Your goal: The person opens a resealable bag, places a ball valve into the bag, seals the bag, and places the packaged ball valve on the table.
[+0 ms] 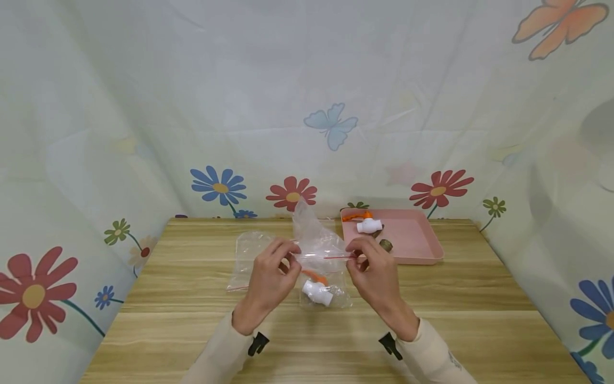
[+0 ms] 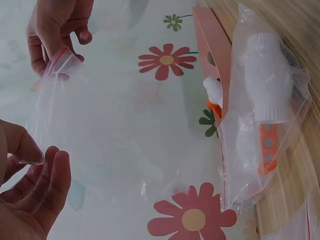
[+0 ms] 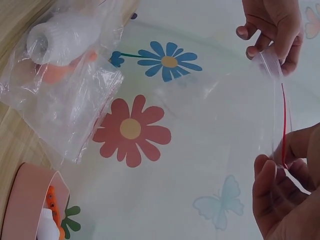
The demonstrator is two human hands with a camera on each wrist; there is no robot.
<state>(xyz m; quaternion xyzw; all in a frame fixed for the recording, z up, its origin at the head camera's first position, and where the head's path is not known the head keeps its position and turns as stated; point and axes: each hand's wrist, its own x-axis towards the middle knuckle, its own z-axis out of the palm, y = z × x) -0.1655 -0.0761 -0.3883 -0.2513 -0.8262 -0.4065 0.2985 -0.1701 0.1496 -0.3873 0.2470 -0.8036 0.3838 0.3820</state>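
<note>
My left hand (image 1: 269,277) and right hand (image 1: 380,274) pinch the two ends of the mouth of a clear zip bag (image 1: 310,229) with a red line along its seal. The bag hangs away from me, and nothing shows inside it. On the table below lies another clear zip bag (image 2: 239,150) holding a white plastic ball valve (image 1: 317,293) with an orange handle (image 1: 315,276). A further clear zip bag (image 1: 247,253) lies flat beside my left hand.
At the back right of the wooden table (image 1: 479,298) stands a pink tray (image 1: 417,237). In it are another white valve (image 1: 369,226) with an orange handle and a dark greenish lump (image 1: 386,245) of unclear kind. A flower-printed curtain (image 1: 268,96) surrounds the table's back and sides.
</note>
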